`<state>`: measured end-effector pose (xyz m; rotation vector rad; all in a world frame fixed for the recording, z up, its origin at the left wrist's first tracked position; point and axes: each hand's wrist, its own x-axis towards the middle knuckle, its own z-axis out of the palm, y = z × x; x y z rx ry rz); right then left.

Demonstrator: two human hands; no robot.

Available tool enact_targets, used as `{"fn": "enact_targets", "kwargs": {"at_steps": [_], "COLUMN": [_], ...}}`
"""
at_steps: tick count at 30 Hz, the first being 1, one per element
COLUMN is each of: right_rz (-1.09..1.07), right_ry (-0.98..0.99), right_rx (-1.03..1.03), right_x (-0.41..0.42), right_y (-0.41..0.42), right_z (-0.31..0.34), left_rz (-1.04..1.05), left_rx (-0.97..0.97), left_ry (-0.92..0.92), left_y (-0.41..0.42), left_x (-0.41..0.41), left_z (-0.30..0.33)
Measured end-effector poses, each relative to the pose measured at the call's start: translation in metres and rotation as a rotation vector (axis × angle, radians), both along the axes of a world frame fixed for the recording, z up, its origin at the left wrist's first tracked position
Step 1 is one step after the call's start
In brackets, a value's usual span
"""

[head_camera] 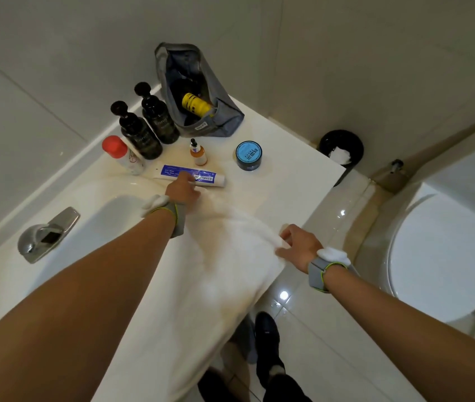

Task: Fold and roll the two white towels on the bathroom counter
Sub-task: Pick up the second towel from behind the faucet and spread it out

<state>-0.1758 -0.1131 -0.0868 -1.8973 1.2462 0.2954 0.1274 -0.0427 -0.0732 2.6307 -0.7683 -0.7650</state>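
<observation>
A white towel (216, 274) lies spread over the white counter (294, 181), its near end hanging off the front edge. My left hand (182, 191) rests on the towel's far corner, fingers curled around it, just short of the toothpaste tube (190, 175). My right hand (300, 246) pinches the towel's right edge near the counter's right side. Only one towel can be made out; a second is not distinguishable.
Two dark pump bottles (146, 126), a red-capped can (121, 155), a small dropper bottle (198, 153), a blue-lidded jar (248, 155) and a grey toiletry bag (198, 94) stand at the back. Sink with faucet (46, 235) left. Toilet (445, 250) and black bin (340, 147) right.
</observation>
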Motion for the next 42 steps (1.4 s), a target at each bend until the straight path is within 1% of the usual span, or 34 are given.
{"fn": "enact_targets", "kwargs": {"at_steps": [4,7,10,11,13,15,17,19,23,26,28,29,32,36,39,42], "right_rz": [-0.012,-0.044,-0.011,-0.004,0.037,0.082,0.135,0.190,0.303,0.419,0.454,0.496,0.560,0.733,0.850,0.902], "right_ry": [-0.020,-0.050,-0.079,-0.091,-0.104,-0.107,-0.113,-0.116,-0.139,-0.151,-0.138,-0.133,-0.148,-0.142,-0.153,-0.172], "right_rx": [-0.019,-0.007,0.007,0.011,0.012,0.032,0.055,0.080,0.120,0.142,0.144,0.141,0.176,0.196,0.184,0.187], "right_x": [0.005,0.004,0.004,0.004,0.005,0.003,0.003,0.001,0.001,0.009,0.010,0.016,0.025,0.039,0.051,0.060], "right_y": [0.013,0.023,0.041,0.047,0.066,0.084,0.107,0.131,0.177,0.219,0.237,0.252,0.286,0.340,0.380,0.406], "right_z": [0.008,0.013,0.023,0.027,0.039,0.050,0.061,0.068,0.074,0.078,0.076,0.078,0.078,0.081,0.085,0.087], "left_rz": [-0.271,-0.396,-0.407,-0.373,-0.296,-0.256,-0.284,-0.373,-0.437,-0.387,-0.302,-0.257,-0.167,-0.064,-0.017,-0.007], "left_rx": [0.016,0.022,-0.014,0.004,0.095,0.152,0.164,0.178,0.125,0.065,-0.012,-0.050,-0.103,-0.109,-0.059,-0.011], "left_ry": [-0.138,-0.160,-0.165,-0.128,0.008,0.079,0.087,0.088,0.050,0.131,0.233,0.254,0.241,0.194,0.164,0.111], "left_y": [0.016,0.028,0.044,0.050,0.067,0.081,0.100,0.118,0.153,0.200,0.218,0.237,0.275,0.339,0.394,0.427], "left_x": [0.005,0.010,0.019,0.022,0.024,0.024,0.025,0.027,0.025,0.024,0.025,0.027,0.032,0.042,0.048,0.047], "left_z": [0.013,0.035,0.057,0.066,0.083,0.093,0.104,0.115,0.139,0.156,0.164,0.168,0.175,0.182,0.180,0.177]}}
